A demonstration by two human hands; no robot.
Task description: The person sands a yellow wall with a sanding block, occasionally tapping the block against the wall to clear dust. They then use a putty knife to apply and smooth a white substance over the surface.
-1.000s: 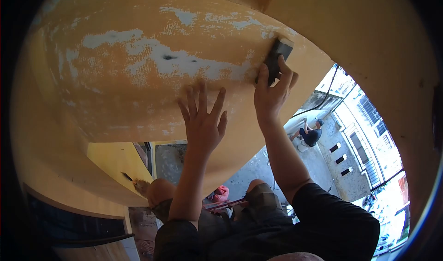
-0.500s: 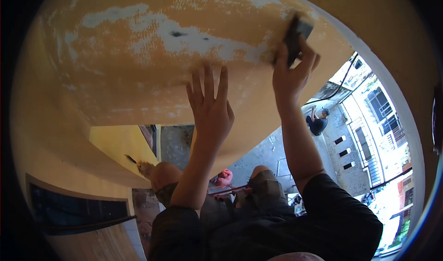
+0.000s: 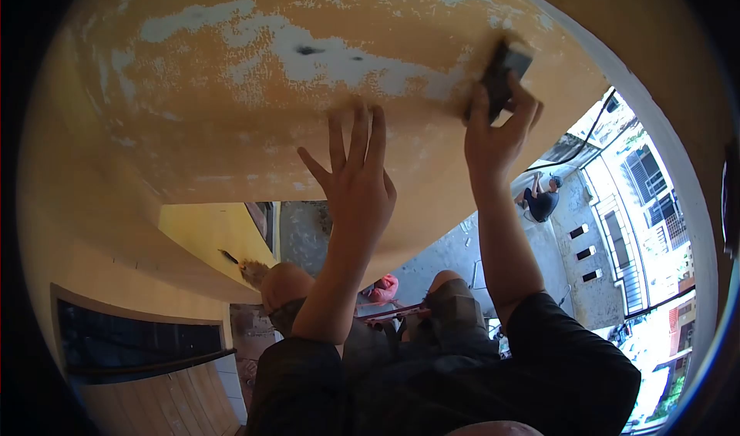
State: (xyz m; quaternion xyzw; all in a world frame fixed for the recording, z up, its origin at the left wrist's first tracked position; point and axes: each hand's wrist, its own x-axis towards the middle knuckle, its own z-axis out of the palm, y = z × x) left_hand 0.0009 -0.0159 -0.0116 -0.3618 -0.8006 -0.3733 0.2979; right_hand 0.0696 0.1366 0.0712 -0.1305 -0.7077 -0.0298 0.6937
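block (image 3: 499, 75) gripped by the right hand (image 3: 497, 145) meets the wall (image 3: 231, 147) near its right edge, left hand (image 3: 359, 193) with fingers wide.

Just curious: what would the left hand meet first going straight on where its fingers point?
The left hand would likely meet the patchy orange surface, though it may already be touching; depth is unclear.

Gray flr. (image 3: 432, 260) below w/ a few sm. pale bits (image 3: 467, 242).
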